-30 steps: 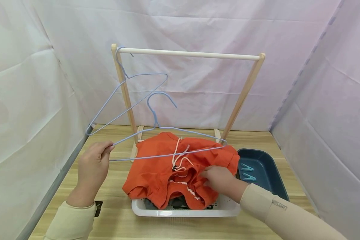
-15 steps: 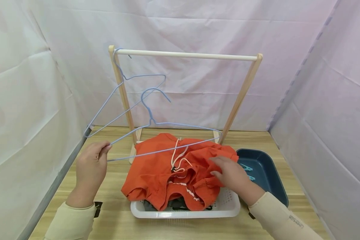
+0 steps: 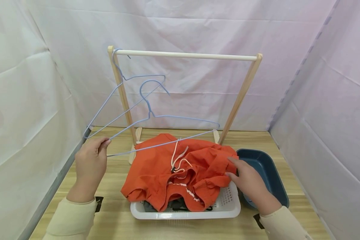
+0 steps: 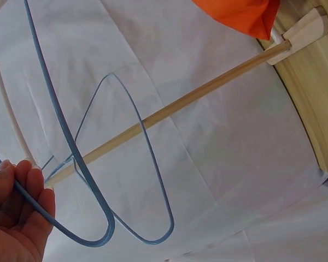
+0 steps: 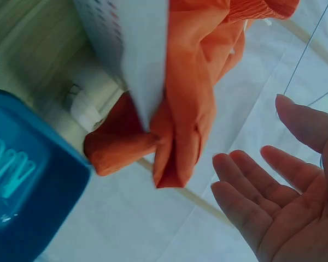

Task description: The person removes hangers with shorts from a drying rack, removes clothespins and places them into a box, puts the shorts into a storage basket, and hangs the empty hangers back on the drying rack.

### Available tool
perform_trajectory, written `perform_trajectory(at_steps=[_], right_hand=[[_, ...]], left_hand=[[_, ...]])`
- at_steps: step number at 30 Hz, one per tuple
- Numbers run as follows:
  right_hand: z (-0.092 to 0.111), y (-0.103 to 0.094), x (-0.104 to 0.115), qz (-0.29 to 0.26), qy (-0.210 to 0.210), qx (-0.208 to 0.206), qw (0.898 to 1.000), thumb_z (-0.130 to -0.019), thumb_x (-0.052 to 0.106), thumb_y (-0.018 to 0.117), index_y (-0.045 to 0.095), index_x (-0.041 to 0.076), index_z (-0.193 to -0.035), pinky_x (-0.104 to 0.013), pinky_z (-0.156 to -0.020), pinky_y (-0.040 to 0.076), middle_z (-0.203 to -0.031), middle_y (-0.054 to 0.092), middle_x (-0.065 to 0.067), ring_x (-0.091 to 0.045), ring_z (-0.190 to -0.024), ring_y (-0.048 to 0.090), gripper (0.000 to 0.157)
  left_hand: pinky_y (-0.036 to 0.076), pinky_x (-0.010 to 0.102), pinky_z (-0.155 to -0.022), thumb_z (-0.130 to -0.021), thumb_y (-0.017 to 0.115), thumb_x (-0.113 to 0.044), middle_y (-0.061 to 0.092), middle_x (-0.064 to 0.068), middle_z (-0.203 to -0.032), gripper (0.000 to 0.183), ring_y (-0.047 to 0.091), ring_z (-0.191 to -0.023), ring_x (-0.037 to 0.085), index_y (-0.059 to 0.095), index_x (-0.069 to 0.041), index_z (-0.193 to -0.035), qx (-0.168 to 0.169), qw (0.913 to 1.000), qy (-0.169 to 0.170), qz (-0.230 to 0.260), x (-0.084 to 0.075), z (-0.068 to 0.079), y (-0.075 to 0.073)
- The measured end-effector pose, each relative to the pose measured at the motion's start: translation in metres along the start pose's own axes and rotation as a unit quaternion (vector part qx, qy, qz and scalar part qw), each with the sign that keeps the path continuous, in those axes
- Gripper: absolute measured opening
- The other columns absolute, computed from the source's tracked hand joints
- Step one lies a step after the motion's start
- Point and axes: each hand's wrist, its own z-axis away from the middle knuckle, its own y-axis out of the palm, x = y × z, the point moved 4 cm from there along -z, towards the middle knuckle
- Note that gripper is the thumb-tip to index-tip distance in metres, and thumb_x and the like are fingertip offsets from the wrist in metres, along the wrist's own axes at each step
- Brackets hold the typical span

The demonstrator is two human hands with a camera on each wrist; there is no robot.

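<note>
In the head view my left hand (image 3: pixel 91 163) pinches a light blue wire hanger (image 3: pixel 149 111) near its left corner, its hook upward. The hanger is tilted above an orange garment (image 3: pixel 156 160) with pale drawstrings and a black toggle. That garment lies heaped over a white perforated basket (image 3: pixel 186 215), with darker cloth partly hidden beneath it. The left wrist view shows thumb and fingers around the hanger wire (image 4: pixel 65 128). My right hand (image 3: pixel 247 178) is at the garment's right side, fingers extended; in the right wrist view the palm (image 5: pixel 295 218) holds nothing.
A second blue hanger (image 3: pixel 122 77) hangs from the left end of a rack's white bar (image 3: pixel 186 55), behind the held one. Right of the basket stands a dark blue tray (image 3: pixel 268 166), with turquoise clips (image 5: pixel 19 177) inside. White curtains (image 3: pixel 318 100) enclose three sides.
My right hand has come off the middle of the garment and moved right, fingers straightening. The left hand has shifted slightly left, and the hanger has risen and tilted up at its right end.
</note>
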Motion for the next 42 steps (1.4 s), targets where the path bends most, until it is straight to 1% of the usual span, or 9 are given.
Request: perform_trajectory(at_steps=[6,12,19,26,31,36,42], right_hand=[[0.006,0.005,-0.017,0.003,0.029,0.005,1.000,-0.086,0.020,0.073,0.050,-0.003,-0.136,-0.058,-0.093,0.045,-0.132,0.054,-0.026,-0.044,-0.120,0.051,0.059],[0.011,0.011,-0.028,-0.007,0.054,0.022,0.998,-0.087,0.025,0.072,0.054,-0.003,-0.131,-0.056,-0.088,0.049,-0.125,0.060,-0.025,-0.042,-0.114,0.056,0.056],[0.012,0.021,-0.037,-0.023,0.068,0.044,0.996,-0.086,0.027,0.072,0.053,-0.005,-0.132,-0.057,-0.090,0.048,-0.125,0.059,-0.026,-0.042,-0.115,0.056,0.059],[0.014,0.028,-0.043,-0.022,0.083,0.059,0.995,-0.086,0.030,0.072,0.054,-0.005,-0.130,-0.054,-0.083,0.051,-0.119,0.062,-0.025,-0.039,-0.105,0.061,0.059],[0.016,0.030,-0.044,-0.025,0.083,0.061,0.994,-0.086,0.029,0.071,0.057,-0.006,-0.126,-0.054,-0.084,0.050,-0.118,0.063,-0.023,-0.039,-0.105,0.060,0.055],[0.018,0.035,-0.048,-0.033,0.096,0.071,0.992,-0.086,0.030,0.071,0.058,-0.007,-0.124,-0.054,-0.087,0.050,-0.119,0.064,-0.022,-0.039,-0.108,0.060,0.055],[0.019,0.039,-0.049,-0.044,0.099,0.076,0.991,-0.086,0.030,0.072,0.058,-0.007,-0.124,-0.051,-0.084,0.052,-0.115,0.066,-0.020,-0.034,-0.103,0.063,0.055]], left_hand=[[0.047,0.050,-0.061,-0.081,0.071,0.006,0.065,0.025,-0.074,0.007,0.061,-0.067,0.041,0.067,0.011,-0.085,-0.011,0.9999,0.007,0.006,-0.004,-0.009,-0.001],[0.048,0.050,-0.065,-0.083,0.069,0.005,0.065,0.025,-0.077,0.008,0.061,-0.071,0.041,0.067,0.011,-0.087,-0.004,0.9999,-0.007,0.009,-0.003,-0.014,0.002],[0.050,0.052,-0.066,-0.084,0.068,0.006,0.065,0.027,-0.078,0.008,0.062,-0.072,0.042,0.067,0.013,-0.087,-0.001,0.9999,-0.009,0.013,-0.004,-0.021,0.005],[0.049,0.053,-0.068,-0.084,0.068,0.004,0.066,0.027,-0.081,0.009,0.063,-0.074,0.043,0.068,0.012,-0.088,0.000,0.9998,-0.021,0.006,-0.002,-0.029,0.010],[0.048,0.052,-0.066,-0.085,0.067,0.003,0.066,0.026,-0.080,0.008,0.061,-0.072,0.042,0.068,0.011,-0.087,0.004,0.9995,-0.029,0.013,-0.002,-0.036,0.014],[0.047,0.053,-0.065,-0.085,0.066,0.005,0.066,0.026,-0.078,0.006,0.061,-0.072,0.043,0.067,0.011,-0.087,0.004,0.9993,-0.034,0.013,-0.003,-0.043,0.019],[0.047,0.053,-0.067,-0.086,0.065,0.004,0.066,0.027,-0.081,0.008,0.062,-0.074,0.044,0.067,0.011,-0.087,0.015,0.9990,-0.040,0.008,-0.002,-0.053,0.026]])
